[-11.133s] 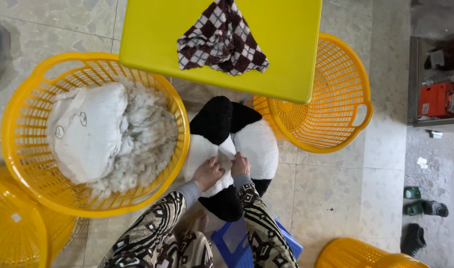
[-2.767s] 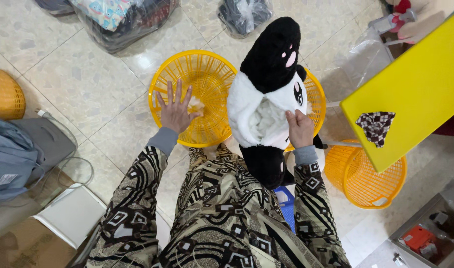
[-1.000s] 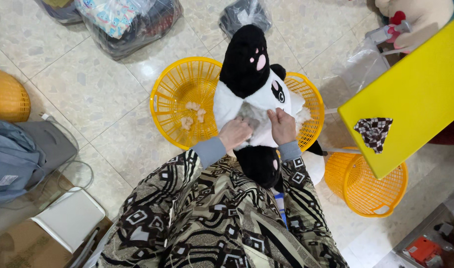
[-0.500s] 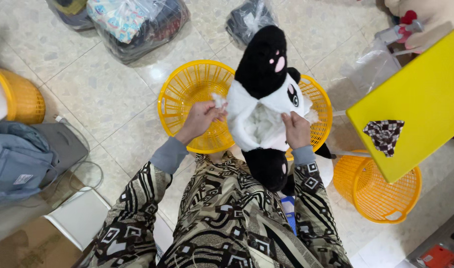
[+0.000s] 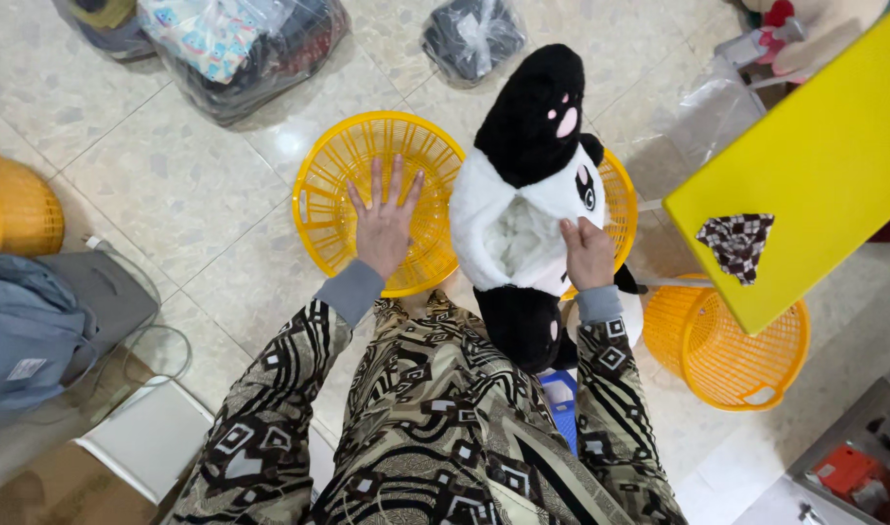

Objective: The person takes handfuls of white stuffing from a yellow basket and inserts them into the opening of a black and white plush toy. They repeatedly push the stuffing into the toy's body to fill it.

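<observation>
right hand (image 5: pixel 589 255) has its grip closed on the white fleece edge of the black-and-white plush toy (image 5: pixel 534 185), apparently to hold it steady with its open middle, where pale stuffing shows, facing up. left hand (image 5: pixel 384 222) grips nothing: fingers spread, palm down inside the yellow basket (image 5: pixel 320 199), just left of the toy. the toy lies between the knees, across a second yellow basket (image 5: pixel 616 190), with the yellow worktop (image 5: pixel 814 165) and a checked cloth (image 5: pixel 737 242) to its right.
</observation>
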